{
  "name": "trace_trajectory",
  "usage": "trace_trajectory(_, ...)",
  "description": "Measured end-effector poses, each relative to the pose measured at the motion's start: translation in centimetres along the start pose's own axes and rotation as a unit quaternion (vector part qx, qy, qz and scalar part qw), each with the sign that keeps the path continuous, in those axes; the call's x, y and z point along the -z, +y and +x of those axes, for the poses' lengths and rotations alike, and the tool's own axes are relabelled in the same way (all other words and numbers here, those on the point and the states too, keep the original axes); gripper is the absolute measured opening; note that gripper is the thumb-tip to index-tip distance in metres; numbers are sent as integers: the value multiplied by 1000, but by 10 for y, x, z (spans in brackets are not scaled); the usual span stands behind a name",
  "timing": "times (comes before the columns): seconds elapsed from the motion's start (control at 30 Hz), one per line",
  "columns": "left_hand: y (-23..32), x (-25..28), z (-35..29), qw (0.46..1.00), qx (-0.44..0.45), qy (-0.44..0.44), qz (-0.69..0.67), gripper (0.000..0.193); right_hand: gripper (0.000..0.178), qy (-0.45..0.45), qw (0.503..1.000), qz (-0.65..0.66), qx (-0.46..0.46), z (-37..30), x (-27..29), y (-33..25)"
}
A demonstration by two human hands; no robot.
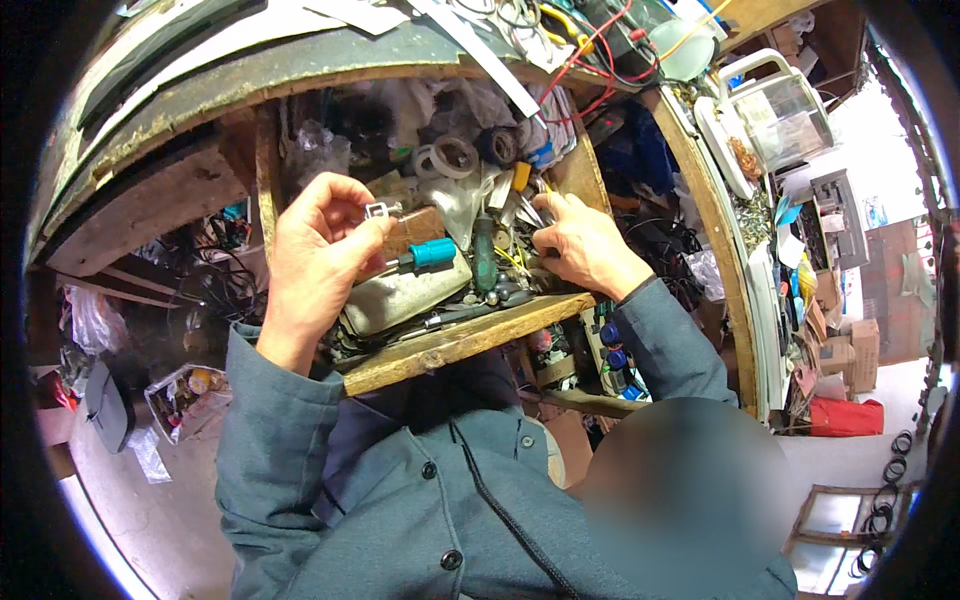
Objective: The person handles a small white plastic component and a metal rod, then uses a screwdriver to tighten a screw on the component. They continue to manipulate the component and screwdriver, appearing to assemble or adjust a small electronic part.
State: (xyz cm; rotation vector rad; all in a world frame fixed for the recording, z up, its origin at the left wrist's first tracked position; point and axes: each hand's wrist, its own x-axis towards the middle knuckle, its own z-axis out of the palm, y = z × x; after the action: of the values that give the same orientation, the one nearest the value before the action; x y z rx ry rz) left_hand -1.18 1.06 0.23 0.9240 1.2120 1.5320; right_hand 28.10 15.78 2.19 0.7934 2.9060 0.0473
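Left hand [322,245] pinches a small part [376,210]; right hand [583,240] is inside the drawer [470,343].
The part is above the drawer; whether the right hand grasps something, I cannot tell. A firm pinch and slow reaching would suit such clutter. Worktop [270,77] and floor [175,530] carry many things.

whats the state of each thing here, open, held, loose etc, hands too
drawer: open, crowded
left hand: closed in a pinch
small metal piece: held in that pinch
right hand: fingers bent among the clutter; grip unclear
teal-handled tool: handle sideways; held or resting, unclear
dark green handle: lying loose
pale tape roll: loose, unheld
red wires: looped, unheld
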Motion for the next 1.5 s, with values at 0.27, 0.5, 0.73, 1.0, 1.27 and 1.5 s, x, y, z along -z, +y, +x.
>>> trace_trajectory(0.27,1,-1,0,1000,2,15,6,15,7,24,999,14,-42,3,-6,1)
trace_trajectory(0.5,2,-2,0,1000,1,21,4,15,8,69,997,12,-46,7,-12,4)
trace_trajectory(0.73,3,-4,0,1000,11,25,-8,15,7,109,993,14,-51,11,-16,4)
trace_trajectory(1.0,4,-3,-2,1000,9,28,11,15,10,98,992,31,-71,13,-17,4)
trace_trajectory(1.27,3,0,-1,999,6,20,30,16,12,87,991,47,-85,13,-15,1)
trace_trajectory(1.5,4,-3,1,1000,10,29,-4,16,15,35,994,68,-73,11,-14,2)
